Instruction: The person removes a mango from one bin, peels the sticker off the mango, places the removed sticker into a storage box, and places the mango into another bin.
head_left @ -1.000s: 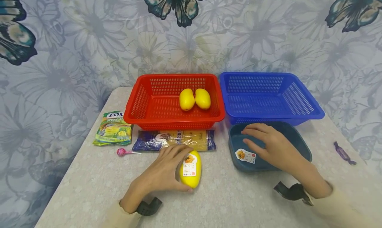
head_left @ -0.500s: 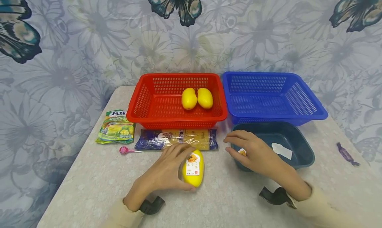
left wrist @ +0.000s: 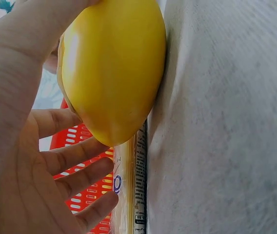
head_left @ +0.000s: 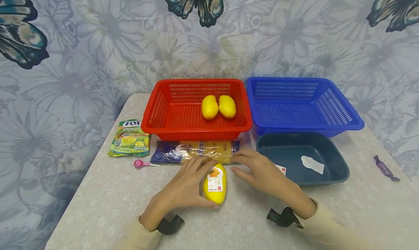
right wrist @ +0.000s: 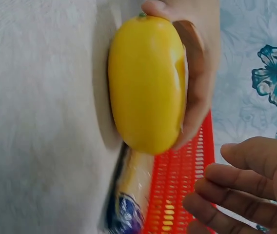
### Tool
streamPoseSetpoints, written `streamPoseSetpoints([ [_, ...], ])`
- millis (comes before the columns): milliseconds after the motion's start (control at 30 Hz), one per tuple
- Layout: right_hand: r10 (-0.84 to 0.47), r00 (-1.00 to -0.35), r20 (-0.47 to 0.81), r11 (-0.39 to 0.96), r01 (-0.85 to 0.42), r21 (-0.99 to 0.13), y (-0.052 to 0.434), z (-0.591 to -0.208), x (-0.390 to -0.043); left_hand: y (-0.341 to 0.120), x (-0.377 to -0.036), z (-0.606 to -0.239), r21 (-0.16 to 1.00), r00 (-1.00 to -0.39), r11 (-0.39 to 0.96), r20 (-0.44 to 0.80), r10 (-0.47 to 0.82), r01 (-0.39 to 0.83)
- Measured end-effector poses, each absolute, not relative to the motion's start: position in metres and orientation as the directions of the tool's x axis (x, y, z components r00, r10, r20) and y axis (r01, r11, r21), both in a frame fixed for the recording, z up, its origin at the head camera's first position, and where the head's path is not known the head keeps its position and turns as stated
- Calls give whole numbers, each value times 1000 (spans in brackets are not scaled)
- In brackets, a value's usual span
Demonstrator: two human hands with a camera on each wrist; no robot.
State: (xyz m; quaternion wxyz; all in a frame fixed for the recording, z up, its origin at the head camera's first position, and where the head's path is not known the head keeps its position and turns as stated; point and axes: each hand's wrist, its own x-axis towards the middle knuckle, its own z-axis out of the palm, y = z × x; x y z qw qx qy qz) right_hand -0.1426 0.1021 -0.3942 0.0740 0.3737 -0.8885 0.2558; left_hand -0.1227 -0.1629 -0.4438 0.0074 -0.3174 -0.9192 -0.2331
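Observation:
A yellow mango (head_left: 215,184) with a printed sticker lies on the table near the front. My left hand (head_left: 193,184) grips it, fingers over its far end and thumb at its near end. The left wrist view shows the mango (left wrist: 111,73) against my palm (left wrist: 26,161). My right hand (head_left: 253,170) hovers just right of the mango, fingers relaxed and holding nothing. From the right wrist, the mango (right wrist: 146,83) is cupped by the left hand (right wrist: 202,73), with my right fingers (right wrist: 246,185) apart from it.
Behind stand a red basket (head_left: 157,115) with two mangoes (head_left: 210,107) and a blue basket (head_left: 340,112). A dark tray (head_left: 337,166) holds a white scrap (head_left: 312,164). A pasta packet (head_left: 183,152), candy bag (head_left: 130,138), lollipop (head_left: 139,164) and purple sweet (head_left: 384,168) lie around.
My right hand has moved left, from over the dark tray to beside the mango. A white scrap now lies in the tray. My left hand has kept its hold.

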Motion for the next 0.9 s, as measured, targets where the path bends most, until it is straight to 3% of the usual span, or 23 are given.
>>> streamPoseSetpoints([
  [367,-614,-763,203,608,-621,-495,81,-409,-145,-164,-122,-445,400,-791,693,164,589,600],
  [900,-566,-782,261,539,-591,-601,67,-415,-143,-162,-123,-445,399,-777,672,224,588,623],
])
